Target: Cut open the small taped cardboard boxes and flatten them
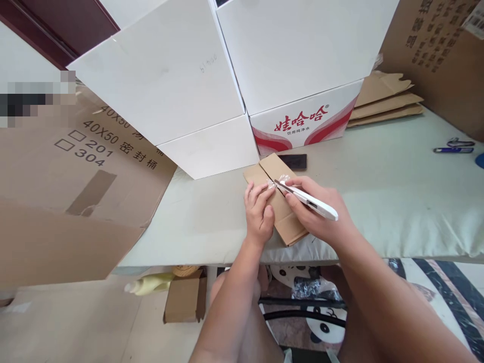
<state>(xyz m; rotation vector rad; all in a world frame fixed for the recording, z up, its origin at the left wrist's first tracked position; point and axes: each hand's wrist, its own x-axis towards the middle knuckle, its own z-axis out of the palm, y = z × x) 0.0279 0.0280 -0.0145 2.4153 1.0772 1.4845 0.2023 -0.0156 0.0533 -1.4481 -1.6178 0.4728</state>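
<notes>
A small, flat brown cardboard box (290,228) lies at an angle on the cloth-covered table. Its flaps meet along a dark seam, with crumpled clear tape (271,184) near the middle. My left hand (260,209) presses bent fingers on the box's left side, close to the tape, holding the box. In my right hand (321,204) is a white box cutter (315,202), gripped between thumb and fingers. Its blade is out, and the tip is at the seam beside the tape. Just behind the box lies a dark phone (295,162), partly covered by it.
White cartons (302,123) stand stacked behind the work spot. A large brown carton (113,201) is at the left, another (446,60) at the back right. Folded cardboard (385,103) and a blue pen (452,149) lie to the right. Below are a yellow bottle (151,284) and an open carton (181,300).
</notes>
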